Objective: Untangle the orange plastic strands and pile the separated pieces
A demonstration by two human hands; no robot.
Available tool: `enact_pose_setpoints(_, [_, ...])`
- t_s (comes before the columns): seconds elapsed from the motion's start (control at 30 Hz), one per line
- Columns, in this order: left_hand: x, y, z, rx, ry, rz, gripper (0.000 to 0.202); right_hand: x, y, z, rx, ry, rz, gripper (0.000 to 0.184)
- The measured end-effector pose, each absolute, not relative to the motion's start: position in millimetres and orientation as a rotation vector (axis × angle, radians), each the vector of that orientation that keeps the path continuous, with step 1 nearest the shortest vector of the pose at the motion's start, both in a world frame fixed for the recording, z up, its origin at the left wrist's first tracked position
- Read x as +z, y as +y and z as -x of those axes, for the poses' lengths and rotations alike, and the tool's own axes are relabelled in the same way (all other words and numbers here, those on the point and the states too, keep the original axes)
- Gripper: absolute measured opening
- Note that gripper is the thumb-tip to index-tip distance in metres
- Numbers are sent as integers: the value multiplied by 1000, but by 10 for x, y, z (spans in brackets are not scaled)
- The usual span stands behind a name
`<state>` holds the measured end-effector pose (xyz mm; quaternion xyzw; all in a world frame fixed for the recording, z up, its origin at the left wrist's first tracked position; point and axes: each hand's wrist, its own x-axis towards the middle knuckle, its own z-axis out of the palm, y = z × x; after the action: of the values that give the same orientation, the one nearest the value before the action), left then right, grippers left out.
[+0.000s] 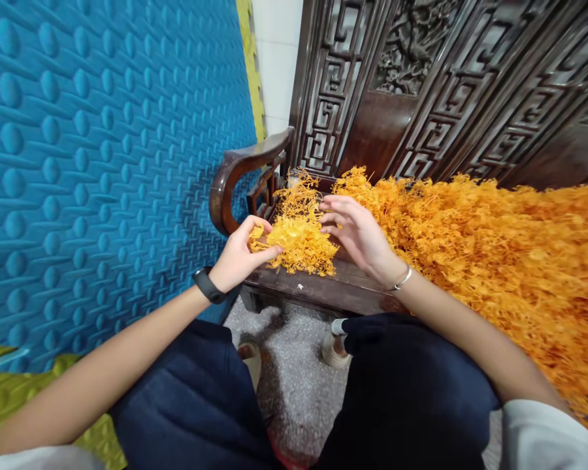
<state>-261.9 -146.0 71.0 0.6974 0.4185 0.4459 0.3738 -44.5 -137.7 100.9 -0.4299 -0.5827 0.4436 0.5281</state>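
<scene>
A small clump of yellow-orange stringy plastic pieces (301, 245) lies on the seat of a dark carved wooden bench (323, 290). My left hand (238, 258), with a black band on the wrist, pinches the clump's left edge between thumb and fingers. My right hand (357, 235), wearing a thin silver bracelet, rests on the clump's right side with its fingers spread and slightly curled. A second, paler tangle (301, 189) sits just behind the clump.
A huge heap of the same orange pieces (494, 254) covers the bench to the right. A blue embossed foam mat (102, 163) stands on the left, a yellow-green one (10, 391) below it. My dark-trousered knees and speckled floor (294, 372) are underneath.
</scene>
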Motion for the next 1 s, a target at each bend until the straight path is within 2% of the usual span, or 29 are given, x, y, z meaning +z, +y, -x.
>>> enact_pose_setpoints(0.1, [715,-1500,2603,1078,1071,-1831,29,1011,-1407,490,1235,-1441,1016,34])
enact_pose_setpoints(0.27, [682,-1451,2598,965,1059,-1679,29,1139,-1449,402,1143,-1682,933,41])
enact_pose_setpoints(0.47, [622,-1357,2623,956,1150,-1697,28,1116,-1409,388,1167,-1745,1005,33])
enact_pose_setpoints(0.67, [658,-1484,2591,787,1122,-1927,28,970,-1368,506,1098,-1684,1117,38])
enact_pose_setpoints(0.83, [652,-1490,2591,819,1096,-1973,27,944,-1331,516,1109,-1602,1124,32])
enact_pose_setpoints(1.0, [643,-1453,2602,903,1042,-1872,41,974,-1322,488,1097,-1569,1051,28])
